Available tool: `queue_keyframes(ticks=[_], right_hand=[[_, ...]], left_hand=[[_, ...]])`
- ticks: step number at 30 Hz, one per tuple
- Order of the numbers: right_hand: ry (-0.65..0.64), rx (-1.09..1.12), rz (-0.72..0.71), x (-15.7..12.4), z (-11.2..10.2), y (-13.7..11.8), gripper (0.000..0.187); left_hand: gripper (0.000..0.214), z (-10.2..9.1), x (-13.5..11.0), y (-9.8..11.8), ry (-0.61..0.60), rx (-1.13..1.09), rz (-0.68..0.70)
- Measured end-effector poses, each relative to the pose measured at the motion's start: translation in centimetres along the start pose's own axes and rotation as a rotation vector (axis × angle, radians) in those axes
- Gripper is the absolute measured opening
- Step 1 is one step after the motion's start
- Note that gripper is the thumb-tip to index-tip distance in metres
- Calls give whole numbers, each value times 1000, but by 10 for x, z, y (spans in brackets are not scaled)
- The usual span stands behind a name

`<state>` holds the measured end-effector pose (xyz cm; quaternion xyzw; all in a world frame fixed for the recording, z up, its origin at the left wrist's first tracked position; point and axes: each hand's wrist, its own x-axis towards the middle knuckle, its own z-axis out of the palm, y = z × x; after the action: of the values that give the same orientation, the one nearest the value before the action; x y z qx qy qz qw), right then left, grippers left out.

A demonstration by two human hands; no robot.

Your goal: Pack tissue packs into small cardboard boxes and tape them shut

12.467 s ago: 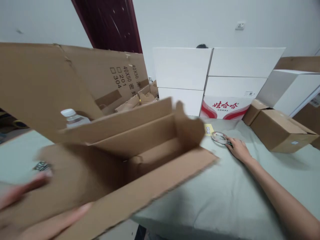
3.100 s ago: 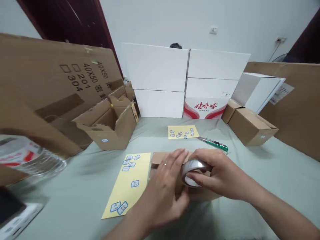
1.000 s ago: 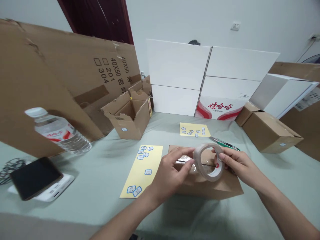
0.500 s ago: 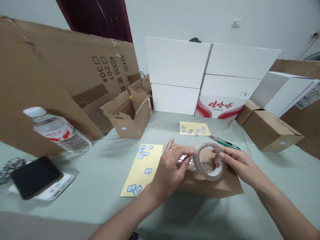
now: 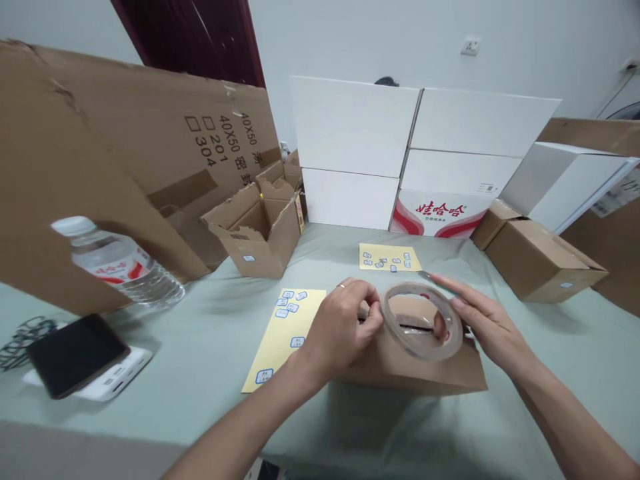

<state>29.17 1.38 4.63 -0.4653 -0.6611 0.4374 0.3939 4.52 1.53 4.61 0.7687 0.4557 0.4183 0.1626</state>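
Under left hand [image 5: 340, 327], cardboard box [image 5: 425, 377] with tape end [image 5: 363, 313] pinched tight; beside right hand [image 5: 485, 320], now opened flat, clear tape roll [image 5: 415, 287] just touching.

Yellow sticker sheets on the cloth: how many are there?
2. One sheet lies beside the person's left hand, partly hidden by it; the other sheet lies farther back, before the white boxes. Others could be hidden.

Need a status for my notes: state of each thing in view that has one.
Cardboard box, closed, lying flat
Packing tape roll, upright above the box
Left hand, pinching at the box top
Right hand, fingers on the roll
Small carton, flaps open
Water bottle, capped
Phone, screen dark
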Motion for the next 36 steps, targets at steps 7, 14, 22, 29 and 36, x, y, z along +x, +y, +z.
queue_keyframes(ticks=[7, 14, 22, 29, 36], right_hand=[[15, -303, -287, -2, -12, 9, 30], [-50, -335, -396, -10, -8, -7, 22], [177, -433, -378, -22, -12, -11, 29], [81, -675, -506, -17, 3, -34, 24], [12, -762, -452, -12, 10, -46, 35]], left_hand=[[13, 1, 3, 5, -80, -77, -184], [13, 7, 0, 4, -118, -79, -260], [19, 10, 3, -2, -133, -87, -216], [22, 10, 3, -1, -187, -47, -173], [19, 14, 3, 0, -250, 93, -128]])
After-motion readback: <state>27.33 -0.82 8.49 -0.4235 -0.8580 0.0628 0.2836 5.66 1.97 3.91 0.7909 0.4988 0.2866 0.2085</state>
